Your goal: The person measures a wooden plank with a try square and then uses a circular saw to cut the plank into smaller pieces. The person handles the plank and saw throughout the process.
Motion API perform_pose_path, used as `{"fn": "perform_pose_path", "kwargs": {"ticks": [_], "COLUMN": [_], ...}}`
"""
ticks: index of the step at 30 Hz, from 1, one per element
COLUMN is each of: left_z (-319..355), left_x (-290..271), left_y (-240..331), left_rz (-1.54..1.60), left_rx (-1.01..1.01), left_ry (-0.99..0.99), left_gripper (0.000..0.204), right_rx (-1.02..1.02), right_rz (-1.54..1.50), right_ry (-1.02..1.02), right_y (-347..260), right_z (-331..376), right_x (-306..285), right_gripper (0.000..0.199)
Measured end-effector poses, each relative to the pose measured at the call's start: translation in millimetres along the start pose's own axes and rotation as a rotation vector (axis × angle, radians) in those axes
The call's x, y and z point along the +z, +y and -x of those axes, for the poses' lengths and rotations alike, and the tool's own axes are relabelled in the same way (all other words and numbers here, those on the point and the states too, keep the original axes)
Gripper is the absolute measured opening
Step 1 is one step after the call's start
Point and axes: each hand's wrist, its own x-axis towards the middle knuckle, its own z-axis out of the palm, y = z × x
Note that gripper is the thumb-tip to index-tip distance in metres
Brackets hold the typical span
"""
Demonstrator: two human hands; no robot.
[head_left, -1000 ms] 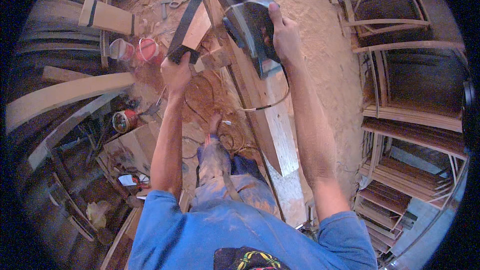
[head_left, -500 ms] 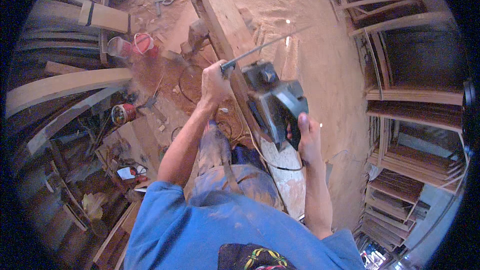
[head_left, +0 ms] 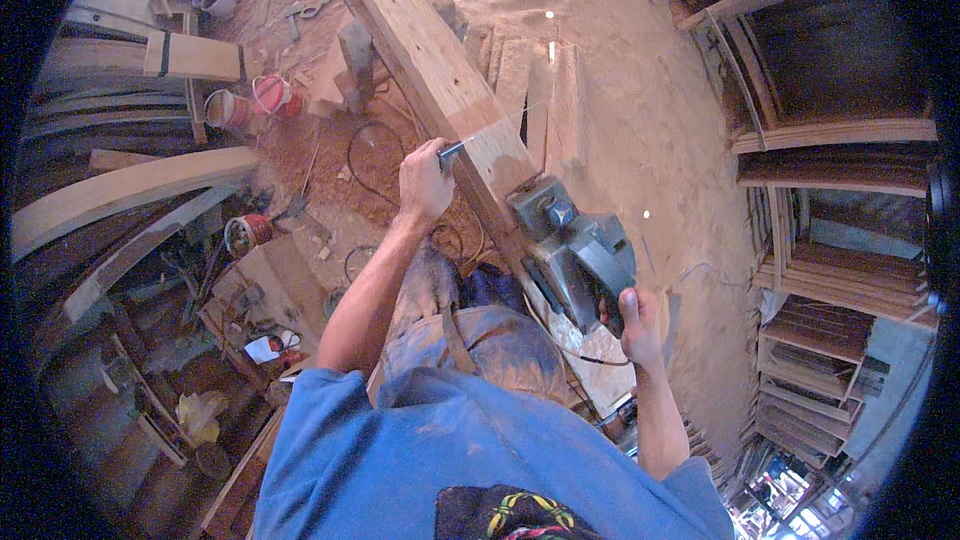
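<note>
My right hand is closed around the rear handle of a dark electric planer, which sits over the lower part of a long wooden plank. A black cord runs from the planer beneath my wrist. In my left hand, closed in a fist, is a thin rod-like tool with a dark handle. Its slim shaft points across the plank to the upper right and looks faint and blurred. The plank's surface under the planer is hidden.
Sawdust covers the floor on the right. Several boards lie beside the plank. Stacked timber on racks lines the right side. Red buckets, a curved beam and a tin stand at the left.
The planer and my right hand have shifted down and slightly right in the view. The rod's shaft was sharper and longer-looking before. Most of the scene has shifted with my head.
</note>
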Motion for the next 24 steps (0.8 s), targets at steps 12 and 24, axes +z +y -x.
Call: {"fn": "perform_pose_path", "kwargs": {"ticks": [12,24], "left_z": [-0.7,7.8], "left_x": [-0.3,-10.0], "left_y": [9.0,-19.9], "left_rz": [0.077,0.184], "left_rx": [-0.02,-0.06], "left_ry": [0.026,0.255], "left_gripper": [0.021,0.009], "right_rx": [-0.111,-0.148], "right_rz": [0.022,0.214], "right_ry": [-0.018,-0.019], "right_y": [-39.7,-61.4], "right_z": [-40.9,-111.8], "right_x": [31.5,56.9], "right_gripper": [0.054,0.057]}}
